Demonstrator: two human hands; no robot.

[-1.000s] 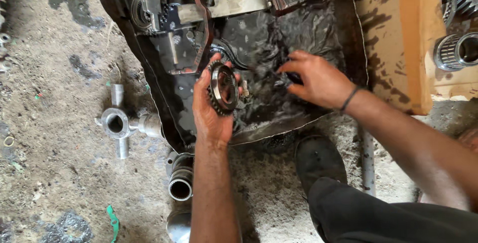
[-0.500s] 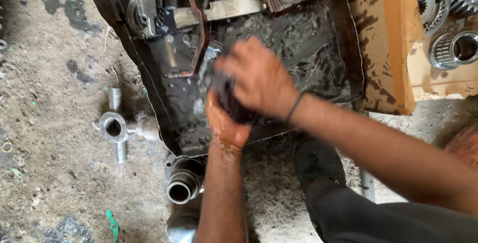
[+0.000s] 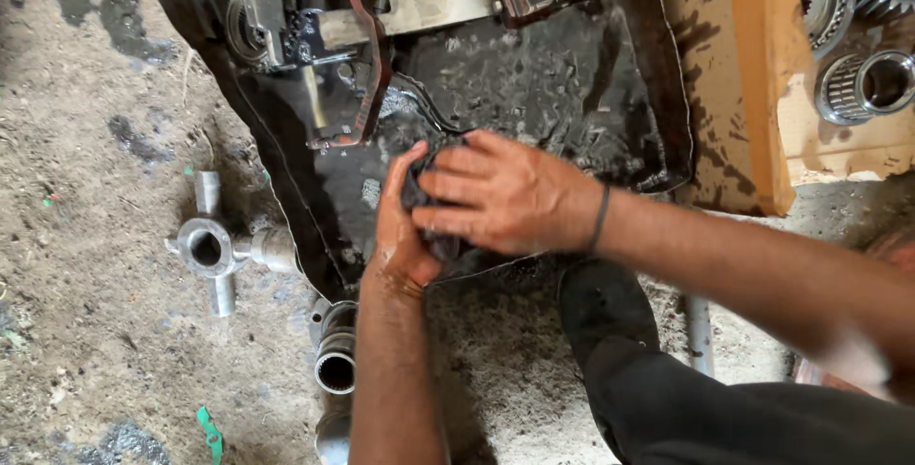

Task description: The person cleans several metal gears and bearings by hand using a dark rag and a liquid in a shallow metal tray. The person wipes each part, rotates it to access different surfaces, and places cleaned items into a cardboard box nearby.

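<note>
On the dirt ground at the far left lies one metal cross-shaped spider (image 3: 214, 248), with a round bore at its centre and stub arms pointing outward. To its right, just below the edge of the tray, lie two splined metal sleeves (image 3: 335, 360), one beneath the other, the lower one cut off by the picture edge. One scrap of green tape (image 3: 210, 432) lies near the bottom left.

The black oily tray (image 3: 534, 84) fills the upper centre. Metal brackets and one flat steel bar (image 3: 424, 12) rest in its upper part.

Over the near edge of the tray, the left hand (image 3: 400, 236) is cupped upward around a dark, oil-coated part (image 3: 424, 193), fingers closed on its left side. The part is largely covered; its shape cannot be told. The right hand (image 3: 500, 196) lies directly on top of it, fingers together and curled over it, pressing it into the left palm. A dark band circles the right wrist.

Right of the tray stands one wooden board (image 3: 753, 74). Beyond it, at the upper right, lie at least three gear and bearing parts (image 3: 863, 84).
</note>
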